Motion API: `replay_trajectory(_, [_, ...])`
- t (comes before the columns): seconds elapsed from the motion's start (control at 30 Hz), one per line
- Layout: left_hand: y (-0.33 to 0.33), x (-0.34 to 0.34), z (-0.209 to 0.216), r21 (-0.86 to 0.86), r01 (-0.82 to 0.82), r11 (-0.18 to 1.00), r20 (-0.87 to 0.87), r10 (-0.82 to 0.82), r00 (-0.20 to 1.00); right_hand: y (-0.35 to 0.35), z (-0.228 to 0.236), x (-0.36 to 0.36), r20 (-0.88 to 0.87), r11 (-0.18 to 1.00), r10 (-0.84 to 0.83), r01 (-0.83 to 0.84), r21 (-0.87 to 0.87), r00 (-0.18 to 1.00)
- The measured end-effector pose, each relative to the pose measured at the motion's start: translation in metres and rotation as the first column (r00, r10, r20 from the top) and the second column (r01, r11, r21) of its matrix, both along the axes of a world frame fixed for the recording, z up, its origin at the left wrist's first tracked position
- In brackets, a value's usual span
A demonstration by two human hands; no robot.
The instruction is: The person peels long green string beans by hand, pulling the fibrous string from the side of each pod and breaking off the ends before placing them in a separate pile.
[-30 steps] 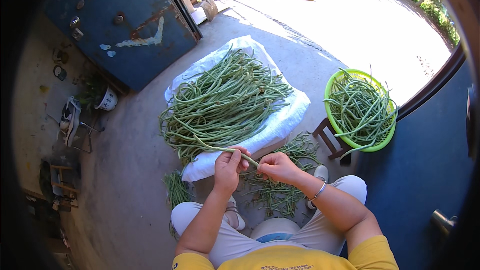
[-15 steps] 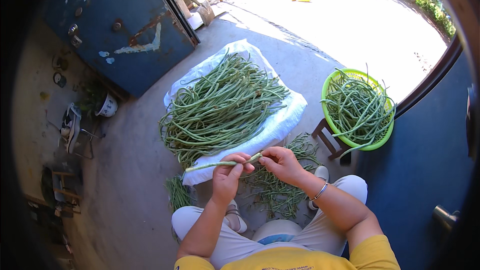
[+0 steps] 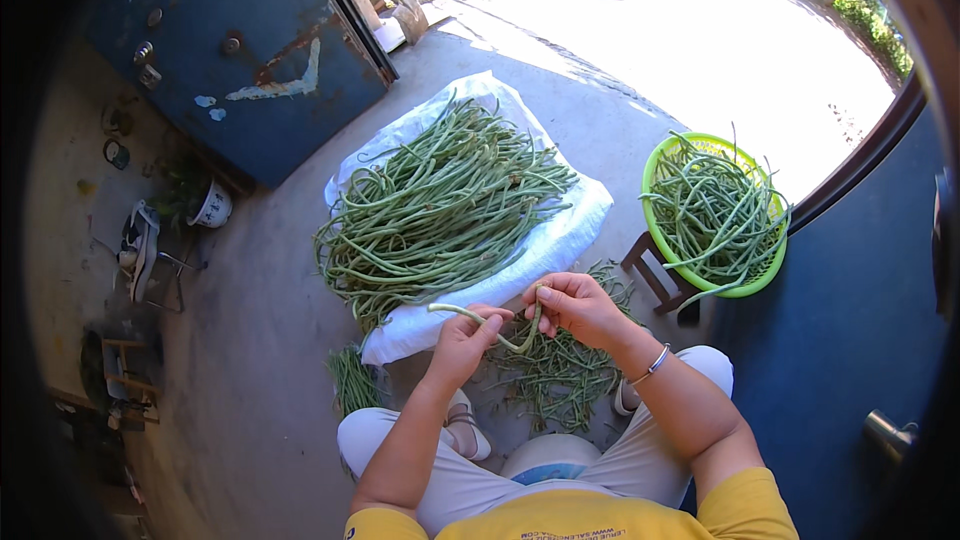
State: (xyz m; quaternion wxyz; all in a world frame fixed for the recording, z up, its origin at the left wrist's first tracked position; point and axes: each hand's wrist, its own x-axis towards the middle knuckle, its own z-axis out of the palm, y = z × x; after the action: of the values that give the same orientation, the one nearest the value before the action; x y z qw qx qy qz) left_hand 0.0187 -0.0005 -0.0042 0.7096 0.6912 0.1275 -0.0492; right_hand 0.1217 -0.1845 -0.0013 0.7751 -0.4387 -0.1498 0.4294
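Largest of all we see the grey concrete floor [image 3: 265, 330], shaded indoors and glaring white where sun falls beyond the doorway. At upper left we make out a blue metal door [image 3: 240, 0] with rust marks and smears of white paint; a blue panel [image 3: 820, 350] fills the right side. In the middle of the floor we find a white woven sack [image 3: 575, 225], and on it a thick heap of yard-long beans [image 3: 450, 205], lying mostly lengthwise and spilling over its left edge. To the right, we have a lime-green plastic basket [image 3: 648, 185] full of tangled beans [image 3: 715, 215], some poking past the rim, with a dark wooden stool [image 3: 650, 265] showing beneath it. Nearer the feet, we see loose bean pieces [image 3: 565, 370] strewn on the floor, and a small bundle of beans [image 3: 352, 380] lies left of them, beside the sack. Above the strewn pieces, the left hand [image 3: 468, 340] is closed, thumb against fingers, around one long bean [image 3: 450, 309], while the right hand [image 3: 575, 310], below a silvery bracelet [image 3: 657, 360], pinches its other end. We see that bean sag in a bend between the hands, its free end jutting left before the sack
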Motion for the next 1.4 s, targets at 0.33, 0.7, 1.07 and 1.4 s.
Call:
replay_trajectory(0.33, [-0.015,-0.002,-0.001,-0.020,0.074,0.997,-0.074,-0.075,0.994,0.006,-0.008,-0.006,0.055,0.986,-0.167,0.166,0.030,0.984])
replay_trajectory(0.7, [0.020,0.010,0.002,-0.273,-0.199,0.941,0.071,0.226,0.972,-0.009,0.017,-0.033,0.937,0.990,0.061,0.096,-0.099,0.343])
replay_trajectory(1.07, [0.016,0.007,0.011,-0.612,-0.091,0.785,0.025,0.135,0.991,0.009,-0.004,-0.021,0.967,0.854,0.004,0.503,-0.135,0.253])
replay_trajectory(1.4, [0.023,0.002,0.011,-0.690,-0.116,0.714,-0.033,0.129,0.991,0.004,-0.017,0.006,0.221,0.885,-0.297,0.355,-0.302,0.929])
